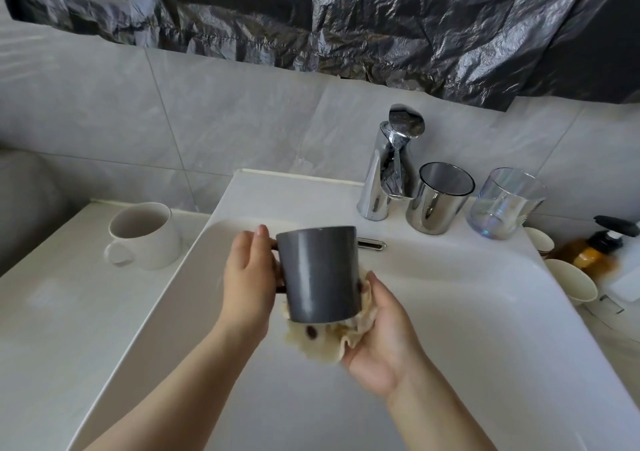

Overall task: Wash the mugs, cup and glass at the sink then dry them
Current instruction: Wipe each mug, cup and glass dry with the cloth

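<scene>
Hands around grey mug, cloth

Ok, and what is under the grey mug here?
A crumpled beige cloth, cupped in the right hand, sits against the lower end of the grey mug. The left hand holds it at the handle side. Its lower rim and inside are covered.

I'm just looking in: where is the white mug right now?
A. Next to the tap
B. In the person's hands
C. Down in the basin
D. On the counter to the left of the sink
D: the white mug stands upright on the counter left of the sink; the left hand grips the dark grey mug and the right hand holds a cloth against it.
</scene>
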Motion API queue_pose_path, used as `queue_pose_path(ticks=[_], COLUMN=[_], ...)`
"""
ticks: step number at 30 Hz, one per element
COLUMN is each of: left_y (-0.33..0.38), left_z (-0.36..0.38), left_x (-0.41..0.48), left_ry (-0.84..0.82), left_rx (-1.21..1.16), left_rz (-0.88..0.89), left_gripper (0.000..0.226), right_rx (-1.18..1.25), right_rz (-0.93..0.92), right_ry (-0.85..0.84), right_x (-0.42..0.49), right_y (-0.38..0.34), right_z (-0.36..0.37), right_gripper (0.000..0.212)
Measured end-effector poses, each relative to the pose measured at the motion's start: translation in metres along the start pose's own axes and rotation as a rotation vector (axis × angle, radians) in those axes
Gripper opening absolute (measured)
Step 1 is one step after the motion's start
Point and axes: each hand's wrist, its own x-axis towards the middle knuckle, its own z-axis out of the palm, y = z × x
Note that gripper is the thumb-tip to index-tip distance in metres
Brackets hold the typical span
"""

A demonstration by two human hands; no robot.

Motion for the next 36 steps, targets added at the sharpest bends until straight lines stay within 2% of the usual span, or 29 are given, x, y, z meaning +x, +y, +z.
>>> queue_pose_path(ticks=[3, 6, 8, 10, 13, 18, 21, 24, 30, 36], left_y=[0.000, 0.002, 0.004, 0.008, 0.015, 0.031, 0.044, 0.057, 0.086, 0.094], left_z=[0.003, -0.003, -0.012, -0.017, -0.020, -0.045, -0.066, -0.088, -0.148, -0.214], left_x=[-0.006, -0.009, -0.012, -0.017, -0.021, -0.022, -0.021, -0.020, -0.005, 0.026], left_ry=[-0.204, -0.415, -0.524, -0.581, -0.581, -0.551, -0.481, -0.382, -0.309, -0.189], left_rx=[0.041, 0.179, 0.252, 0.265, 0.288, 0.132, 0.022, 0.030, -0.043, 0.132], left_rz=[-0.137, -0.311, -0.415, -0.488, -0.471, -0.562, -0.574, -0.454, -0.367, -0.279], left_gripper=[0.040, 0.047, 0.047, 0.048, 0.049, 0.052, 0.054, 0.056, 0.052, 0.046], right_rx=[-0.061, -0.196, -0.241, -0.269, -0.338, -0.594, -0.734, -0.759, -0.737, -0.663], right_rz=[-0.136, -0.246, -0.327, -0.412, -0.507, -0.703, -0.758, -0.795, -0.700, -0.640], right_ry=[0.155, 0.316, 0.467, 0.559, 0.633, 0.642, 0.582, 0.499, 0.306, 0.195], right_x=[0.006, 0.008, 0.007, 0.007, 0.008, 0.002, -0.005, -0.011, -0.008, 0.012], right_y=[-0.007, -0.014, -0.015, -0.011, -0.004, 0.008, 0.016, 0.025, 0.063, 0.111], right_z=[-0.008, -0.015, -0.018, -0.022, -0.022, -0.012, 0.007, 0.036, 0.102, 0.170], right_gripper=[0.044, 0.032, 0.034, 0.033, 0.032, 0.002, 0.011, 0.015, 0.016, 0.004])
